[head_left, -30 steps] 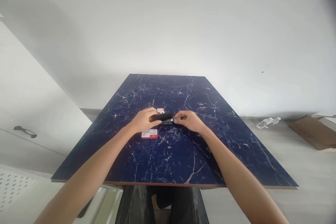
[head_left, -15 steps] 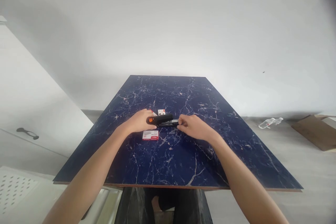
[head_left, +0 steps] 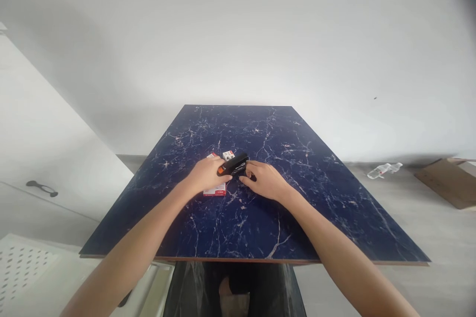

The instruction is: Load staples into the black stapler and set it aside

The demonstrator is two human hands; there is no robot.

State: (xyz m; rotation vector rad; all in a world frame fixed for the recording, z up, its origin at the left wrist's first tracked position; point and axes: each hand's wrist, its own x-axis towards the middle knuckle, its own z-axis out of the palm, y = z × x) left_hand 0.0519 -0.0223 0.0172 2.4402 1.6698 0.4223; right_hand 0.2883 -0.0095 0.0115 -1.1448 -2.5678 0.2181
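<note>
My left hand is closed around the rear end of a black stapler, beside its orange part. The stapler lies tilted, its front end pointing away and to the right. At that front end is my right hand, fingers curled against the stapler and thumb on the near side. Its fingertips are partly hidden. A red-and-white box lies just under and in front of my left hand. Behind the stapler sits a small white box with red and dark print. Another red-and-white piece shows partly behind my left hand.
All this is on a dark blue marble-patterned table, with a pale wall behind it. On the floor to the right are a clear plastic bottle and a cardboard box. A white cabinet door with a dark handle stands at left.
The stapler has turned, its front end swinging away from me. My right hand has shifted slightly left, its thumb now further out. My left hand has moved slightly right with the stapler.
</note>
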